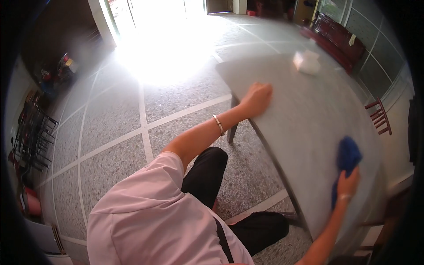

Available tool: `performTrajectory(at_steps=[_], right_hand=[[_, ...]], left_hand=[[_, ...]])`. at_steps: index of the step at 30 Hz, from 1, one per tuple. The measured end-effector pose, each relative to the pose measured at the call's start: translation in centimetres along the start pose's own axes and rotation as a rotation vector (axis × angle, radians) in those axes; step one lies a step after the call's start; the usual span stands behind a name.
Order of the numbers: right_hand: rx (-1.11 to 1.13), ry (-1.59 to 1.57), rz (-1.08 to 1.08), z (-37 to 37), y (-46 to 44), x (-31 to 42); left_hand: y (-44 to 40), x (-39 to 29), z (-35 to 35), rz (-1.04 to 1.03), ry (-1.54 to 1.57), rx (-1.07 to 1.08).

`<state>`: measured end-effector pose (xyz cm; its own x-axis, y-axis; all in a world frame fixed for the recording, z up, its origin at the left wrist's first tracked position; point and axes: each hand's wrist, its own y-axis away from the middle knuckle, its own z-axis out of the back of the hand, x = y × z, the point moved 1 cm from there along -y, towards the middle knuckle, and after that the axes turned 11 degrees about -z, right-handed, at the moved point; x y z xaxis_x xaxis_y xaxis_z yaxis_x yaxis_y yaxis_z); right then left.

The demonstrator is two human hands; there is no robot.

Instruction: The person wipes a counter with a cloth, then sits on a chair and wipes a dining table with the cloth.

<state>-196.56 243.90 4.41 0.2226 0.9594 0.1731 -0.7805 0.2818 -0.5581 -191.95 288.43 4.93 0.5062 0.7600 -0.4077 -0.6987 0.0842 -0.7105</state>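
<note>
A grey table (pixel 300 132) stretches out on my right. My right hand (pixel 348 183) is closed around a bunched blue cloth (pixel 349 152). The cloth lies against the tabletop, and part of it hangs down beside my wrist. Near the table's left edge, my left hand (pixel 257 99) rests on the surface with its fingers curled into a fist. Nothing shows in that fist. A white object like a pack of tissues (pixel 306 62), blurred, sits toward the table's far end.
A dark red wooden bench (pixel 338 37) stands beyond the table at the upper right. A red-brown slatted chair (pixel 378 116) is past the right edge. Black metal chairs (pixel 35 128) and a pink bin (pixel 31 202) line the left wall. Bright light floods the doorway.
</note>
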Motion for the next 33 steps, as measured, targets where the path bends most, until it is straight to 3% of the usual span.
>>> performTrajectory(at_steps=[3,33], right_hand=[[0.024,-0.003,-0.010,0.26,0.01,0.19],[0.014,0.029,-0.025,0.60,0.02,0.48]], left_hand=[[-0.01,-0.24,0.07,0.068,0.017,0.003],[-0.18,-0.71,0.76,0.001,-0.041,0.002]])
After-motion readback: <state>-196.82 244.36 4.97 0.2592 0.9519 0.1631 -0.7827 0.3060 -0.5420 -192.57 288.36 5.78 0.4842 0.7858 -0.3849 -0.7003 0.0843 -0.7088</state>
